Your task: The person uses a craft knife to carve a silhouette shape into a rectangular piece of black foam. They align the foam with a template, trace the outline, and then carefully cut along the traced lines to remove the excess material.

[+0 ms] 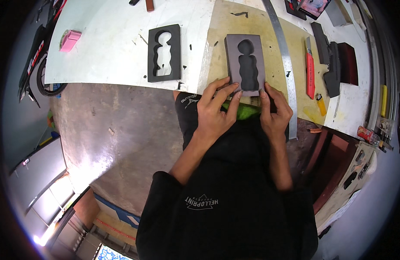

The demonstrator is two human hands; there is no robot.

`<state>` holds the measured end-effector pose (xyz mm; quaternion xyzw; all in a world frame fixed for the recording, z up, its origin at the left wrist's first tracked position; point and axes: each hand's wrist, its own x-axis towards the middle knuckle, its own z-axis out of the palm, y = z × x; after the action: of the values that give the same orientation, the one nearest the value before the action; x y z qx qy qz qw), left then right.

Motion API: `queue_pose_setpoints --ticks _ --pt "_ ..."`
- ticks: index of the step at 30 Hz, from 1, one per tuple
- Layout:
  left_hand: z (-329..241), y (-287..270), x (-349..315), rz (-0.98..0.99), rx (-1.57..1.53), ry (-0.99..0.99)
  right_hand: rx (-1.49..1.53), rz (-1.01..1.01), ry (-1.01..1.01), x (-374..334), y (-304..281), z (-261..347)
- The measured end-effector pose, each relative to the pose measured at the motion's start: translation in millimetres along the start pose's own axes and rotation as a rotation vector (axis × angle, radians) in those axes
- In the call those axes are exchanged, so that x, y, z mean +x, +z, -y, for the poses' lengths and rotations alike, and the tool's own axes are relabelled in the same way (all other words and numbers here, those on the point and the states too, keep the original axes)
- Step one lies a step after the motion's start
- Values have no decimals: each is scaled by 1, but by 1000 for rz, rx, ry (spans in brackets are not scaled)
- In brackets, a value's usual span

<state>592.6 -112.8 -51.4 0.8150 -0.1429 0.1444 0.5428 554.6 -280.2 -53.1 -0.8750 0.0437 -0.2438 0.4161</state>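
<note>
A dark grey foam block (247,71) with a round and wavy-sided recess lies on the yellowed cutting sheet (217,26) in front of me. My left hand (217,106) grips its near left corner, thumb at the near edge and fingers along the side. At the near right corner, the thumb and fingers of my right hand (276,110) pinch the same block. To the left, apart from both hands, a black foam frame (152,56) with a similar cut-through shape rests on the white tabletop (109,47).
A long metal ruler (286,65) runs along the right of the sheet. Beyond it are a red cutter knife (310,73), a yellow lighter (321,105) and black foam offcuts (332,76). A pink tape roll (70,40) sits far left. Small black scraps dot the table.
</note>
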Motion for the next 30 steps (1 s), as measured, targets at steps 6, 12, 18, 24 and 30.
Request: queue_pose_setpoints --ticks 6,12,18,24,30 --pt "-6 -1 4 34 25 -45 108 -7 147 -3 -1 -1" --pt "-11 2 4 56 69 -95 370 5 419 0 -2 3" --pt "-13 1 8 133 166 -68 348 -72 334 2 -1 8" --pt "-5 -1 6 181 179 -54 313 -148 184 5 3 3" --pt "-4 -2 7 210 172 -83 331 -133 168 5 2 -2"
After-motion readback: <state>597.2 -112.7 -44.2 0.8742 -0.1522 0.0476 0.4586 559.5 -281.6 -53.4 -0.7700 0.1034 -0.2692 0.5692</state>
